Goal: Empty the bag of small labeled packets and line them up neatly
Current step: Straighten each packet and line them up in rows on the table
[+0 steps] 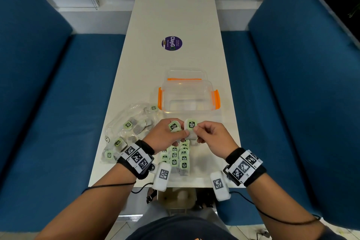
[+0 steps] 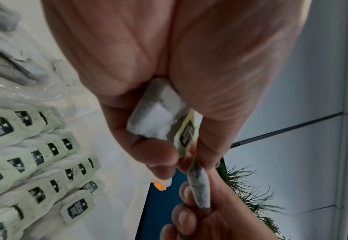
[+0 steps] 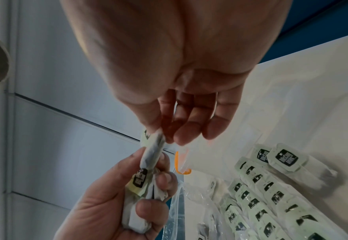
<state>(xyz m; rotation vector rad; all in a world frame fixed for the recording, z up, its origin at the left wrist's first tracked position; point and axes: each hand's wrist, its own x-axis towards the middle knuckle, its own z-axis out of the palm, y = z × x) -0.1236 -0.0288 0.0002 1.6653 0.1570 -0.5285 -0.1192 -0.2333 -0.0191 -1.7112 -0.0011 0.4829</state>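
Left hand (image 1: 164,135) grips packets (image 2: 154,120) | right hand (image 1: 212,138) pinches one packet (image 3: 152,151) | wrist views show grey pouches.

"ClayGo" on purple table sticker (image 1: 171,43); "McCoy teas" on packet label (image 3: 285,157)

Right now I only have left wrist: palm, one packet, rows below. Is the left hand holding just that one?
Observer: No. Right wrist shows the left hand gripping a bunch of packets. The right hand pinches a single packet at the bunch's upper end.
Operator: Bag empty?
Observer: No. In the head view the bag lies left of the rows, with several packets inside.
Operator: That orange bit past the fingers?
Observer: A latch on a clear box, open, beyond the hands. I see no packets in it.
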